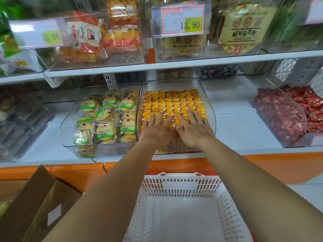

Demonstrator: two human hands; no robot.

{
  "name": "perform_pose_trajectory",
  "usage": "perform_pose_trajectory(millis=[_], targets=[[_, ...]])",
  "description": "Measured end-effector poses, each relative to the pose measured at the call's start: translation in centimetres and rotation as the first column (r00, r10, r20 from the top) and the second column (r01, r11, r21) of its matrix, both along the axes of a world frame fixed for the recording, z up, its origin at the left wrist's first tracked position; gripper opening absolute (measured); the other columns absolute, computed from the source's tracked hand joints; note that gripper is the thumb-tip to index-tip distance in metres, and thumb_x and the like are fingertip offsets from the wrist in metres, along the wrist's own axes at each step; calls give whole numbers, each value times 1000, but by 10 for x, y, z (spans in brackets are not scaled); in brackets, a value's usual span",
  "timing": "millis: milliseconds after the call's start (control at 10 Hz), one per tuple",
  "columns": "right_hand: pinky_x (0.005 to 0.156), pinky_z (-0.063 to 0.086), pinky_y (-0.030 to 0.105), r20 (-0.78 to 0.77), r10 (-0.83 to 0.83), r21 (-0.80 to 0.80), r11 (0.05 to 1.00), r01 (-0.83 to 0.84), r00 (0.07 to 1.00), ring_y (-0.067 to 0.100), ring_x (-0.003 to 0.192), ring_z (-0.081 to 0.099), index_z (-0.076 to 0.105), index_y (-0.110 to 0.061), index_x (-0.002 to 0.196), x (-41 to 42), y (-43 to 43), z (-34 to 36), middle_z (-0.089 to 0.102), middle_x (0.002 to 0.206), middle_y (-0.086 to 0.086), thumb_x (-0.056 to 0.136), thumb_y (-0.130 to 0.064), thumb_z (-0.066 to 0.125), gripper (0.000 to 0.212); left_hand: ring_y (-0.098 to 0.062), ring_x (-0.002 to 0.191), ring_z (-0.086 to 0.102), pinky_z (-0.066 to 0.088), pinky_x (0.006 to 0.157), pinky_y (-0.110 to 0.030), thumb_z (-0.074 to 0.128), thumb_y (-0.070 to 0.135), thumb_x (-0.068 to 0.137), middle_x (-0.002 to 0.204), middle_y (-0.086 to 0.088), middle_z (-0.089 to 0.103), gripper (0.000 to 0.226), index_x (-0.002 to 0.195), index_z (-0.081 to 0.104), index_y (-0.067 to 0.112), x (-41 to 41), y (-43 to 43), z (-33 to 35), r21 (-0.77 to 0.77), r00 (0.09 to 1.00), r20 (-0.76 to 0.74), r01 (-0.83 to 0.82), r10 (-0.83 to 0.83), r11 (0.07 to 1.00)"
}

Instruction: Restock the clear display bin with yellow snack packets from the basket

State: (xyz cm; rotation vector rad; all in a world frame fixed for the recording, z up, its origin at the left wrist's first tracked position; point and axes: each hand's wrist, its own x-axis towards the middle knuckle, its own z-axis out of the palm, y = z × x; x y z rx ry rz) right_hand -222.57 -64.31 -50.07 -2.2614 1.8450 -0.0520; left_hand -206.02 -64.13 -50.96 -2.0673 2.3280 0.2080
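Note:
The clear display bin (208, 102) sits on the lower white shelf, filled with rows of small yellow snack packets (173, 102). My left hand (157, 128) lies flat on the near packets with fingers spread. Beside it, my right hand (194, 128) presses flat on the packets too, fingers straight. The two thumbs nearly touch. Below the shelf stands the white plastic basket (174, 187) with red handle clips; its visible floor holds no packets.
A clear bin of green-labelled biscuit packs (106, 117) stands just left of the yellow one. Red-wrapped snacks (283, 116) fill a bin at right. A brown cardboard box (35, 203) sits at lower left. The upper shelf (174, 64) overhangs with price tags.

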Motion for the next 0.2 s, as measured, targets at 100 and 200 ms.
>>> perform_pose_trajectory(millis=[100, 200], targets=[[124, -1, 47, 7, -8, -3, 1000, 8, 1000, 24, 153, -14, -4, -39, 157, 4, 10, 10, -14, 166, 0, 102, -58, 14, 61, -33, 157, -10, 2, 124, -54, 24, 53, 107, 171, -2, -8, 61, 162, 2, 35, -1, 8, 15, 27, 999, -44, 4, -3, 1000], [124, 14, 47, 42, 18, -77, 997, -15, 999, 28, 154, 5, 11, -31, 159, 4, 27, 30, 7, 167, 4, 104, -55, 24, 62, -30, 158, 0, 9, 125, -50, 37, 49, 107, 172, -3, 3, 65, 162, 9, 31, 2, 29, 39, -19, 983, -179, 26, -29, 999]])
